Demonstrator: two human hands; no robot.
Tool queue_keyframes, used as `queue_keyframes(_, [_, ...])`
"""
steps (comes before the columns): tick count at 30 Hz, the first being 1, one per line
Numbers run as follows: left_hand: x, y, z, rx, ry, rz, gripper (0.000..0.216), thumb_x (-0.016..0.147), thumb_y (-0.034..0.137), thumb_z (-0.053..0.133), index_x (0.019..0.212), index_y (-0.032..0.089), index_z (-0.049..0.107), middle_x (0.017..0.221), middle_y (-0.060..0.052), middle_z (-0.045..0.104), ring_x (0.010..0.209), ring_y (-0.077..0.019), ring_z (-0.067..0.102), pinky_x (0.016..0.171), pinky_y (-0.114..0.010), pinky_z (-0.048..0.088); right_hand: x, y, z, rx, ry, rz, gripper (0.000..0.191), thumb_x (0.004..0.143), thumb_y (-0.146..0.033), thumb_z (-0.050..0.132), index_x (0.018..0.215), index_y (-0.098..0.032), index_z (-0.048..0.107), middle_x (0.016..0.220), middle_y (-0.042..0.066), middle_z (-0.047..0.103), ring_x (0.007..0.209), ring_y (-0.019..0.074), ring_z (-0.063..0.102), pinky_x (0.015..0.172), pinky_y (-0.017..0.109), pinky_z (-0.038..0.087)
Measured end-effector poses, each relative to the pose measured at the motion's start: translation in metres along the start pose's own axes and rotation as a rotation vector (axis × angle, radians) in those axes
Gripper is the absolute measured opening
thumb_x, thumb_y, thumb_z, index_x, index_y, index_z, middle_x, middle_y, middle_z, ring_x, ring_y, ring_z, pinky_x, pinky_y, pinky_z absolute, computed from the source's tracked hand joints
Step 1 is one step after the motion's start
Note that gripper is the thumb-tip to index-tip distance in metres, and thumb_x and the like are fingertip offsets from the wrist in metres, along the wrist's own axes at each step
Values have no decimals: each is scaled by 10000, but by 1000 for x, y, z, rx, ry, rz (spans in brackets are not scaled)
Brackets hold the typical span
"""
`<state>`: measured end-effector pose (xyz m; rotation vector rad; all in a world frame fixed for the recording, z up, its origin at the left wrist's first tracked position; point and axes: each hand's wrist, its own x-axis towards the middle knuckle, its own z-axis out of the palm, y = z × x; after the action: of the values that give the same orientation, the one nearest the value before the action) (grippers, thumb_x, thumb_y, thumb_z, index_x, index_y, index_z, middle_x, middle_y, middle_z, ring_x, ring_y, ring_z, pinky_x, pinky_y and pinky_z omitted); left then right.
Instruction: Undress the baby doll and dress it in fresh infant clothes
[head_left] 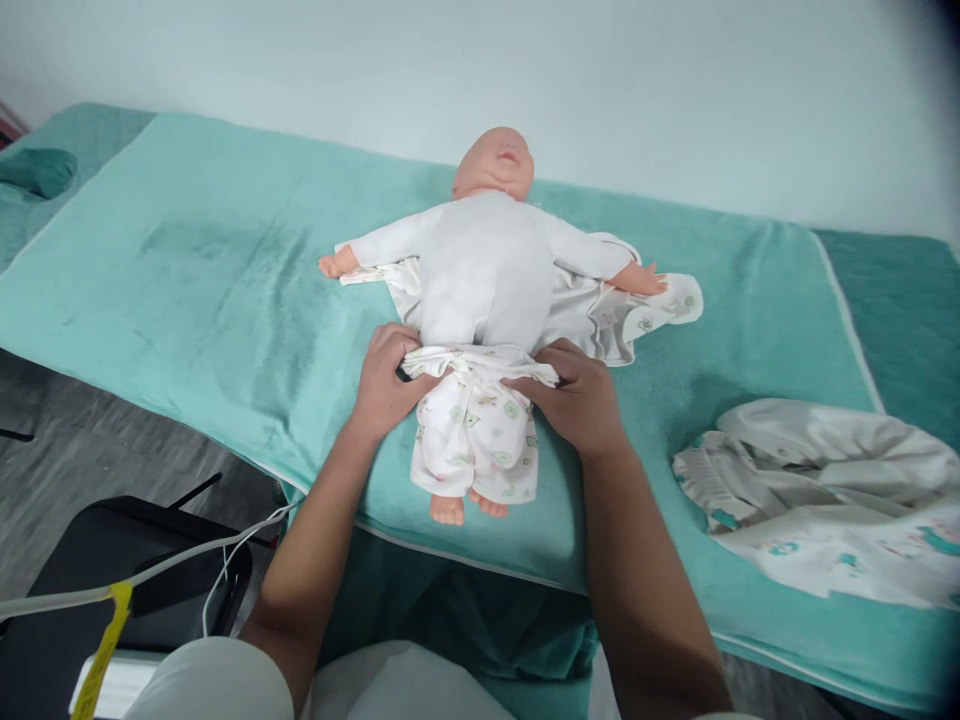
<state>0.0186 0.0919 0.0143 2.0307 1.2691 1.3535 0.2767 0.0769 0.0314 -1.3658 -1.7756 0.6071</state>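
The doll [484,265] lies over a shirt [581,315] on the bed [232,240], left of cloth [847,530].

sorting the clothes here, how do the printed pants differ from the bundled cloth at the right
The printed pants are on the doll, while the bundled cloth lies loose on the green cover. The printed pants show a clear two-legged shape; the bundled cloth is heaped in folds. Both are whitish with coloured prints.
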Motion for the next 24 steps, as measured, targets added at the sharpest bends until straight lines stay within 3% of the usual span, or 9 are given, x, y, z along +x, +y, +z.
queue_keyframes(9, [-1, 4, -1, -3, -5, -6, 386, 876, 471, 734, 700, 228, 492, 755, 2, 575, 765, -178, 541, 724, -357, 447, -6, -3, 4, -39, 67, -20, 417, 824, -382, 750, 549, -228, 477, 576, -16, 453, 588, 156, 457, 582, 328, 341])
queue_keyframes(16, [-6, 5, 1, 8, -33, -99, 493, 873, 539, 695, 625, 221, 411, 619, 32, 432, 621, -145, 439, 604, -318, 337, -15, -8, 11, -22, 162, 112, 376, 827, -346, 701, 574, -224, 452, 524, -48, 429, 547, 124, 413, 546, 287, 323])
queue_keyframes(20, [-11, 5, -2, -64, -91, -191, 402, 853, 559, 717, 741, 220, 531, 692, 31, 529, 659, -145, 491, 630, -303, 383, -18, -6, 8, 51, 81, 183, 241, 812, -411, 735, 779, -227, 583, 637, -46, 562, 604, 137, 471, 565, 270, 378])
queue_keyframes(24, [-17, 5, -13, -161, -171, -171, 453, 793, 618, 780, 918, 224, 595, 904, -11, 620, 815, -177, 574, 736, -316, 469, -26, -6, -1, 120, -55, 177, 397, 758, -510, 814, 955, -248, 590, 797, -21, 614, 691, 164, 521, 597, 279, 425])
